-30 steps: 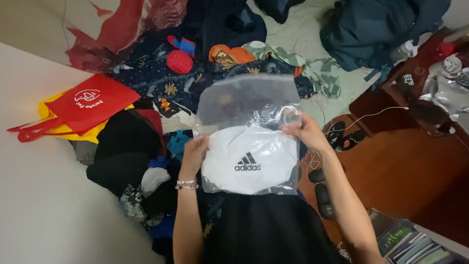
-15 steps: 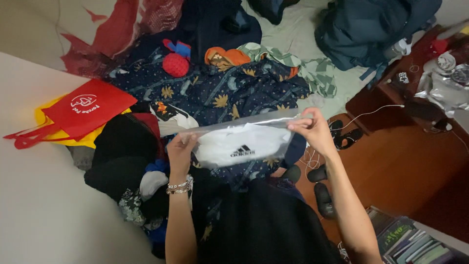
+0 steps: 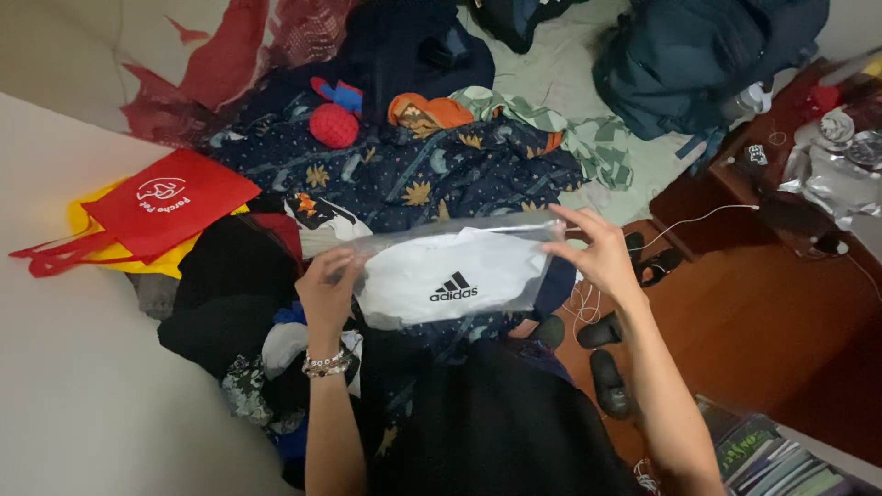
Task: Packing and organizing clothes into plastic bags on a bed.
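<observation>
A clear plastic bag holds a folded white garment with a black logo. My left hand, with beaded bracelets at the wrist, grips the bag's left end. At the bag's right end, my right hand pinches the top corner. The bag is held flat over a heap of clothes, with its top flap folded down over the garment.
A dark blue patterned cloth lies under the bag. Red and yellow tote bags rest on the left. A red knitted ball, a dark backpack, black slippers and a wooden table surround the heap.
The bag's upper clear part, upright one second ago, has been folded down over the white garment. Both hands stayed at the bag's ends and rose slightly.
</observation>
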